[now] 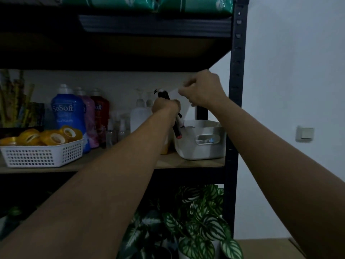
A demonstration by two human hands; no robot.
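Observation:
Both my arms reach toward the middle shelf of a black metal rack. My left hand grips a bundle of dark markers, which stick out above and below the fist, just above a white plastic bin. My right hand is higher and to the right, its fingers curled and pinching a small white piece next to the markers' upper ends. What that piece is I cannot tell, since the picture is dim and blurred there.
A white mesh basket of yellow tape rolls sits at the shelf's left. Behind it stand blue, pink and red softener bottles and several pump and spray bottles. The rack's right post is close. Striped-leaf plants fill the space below.

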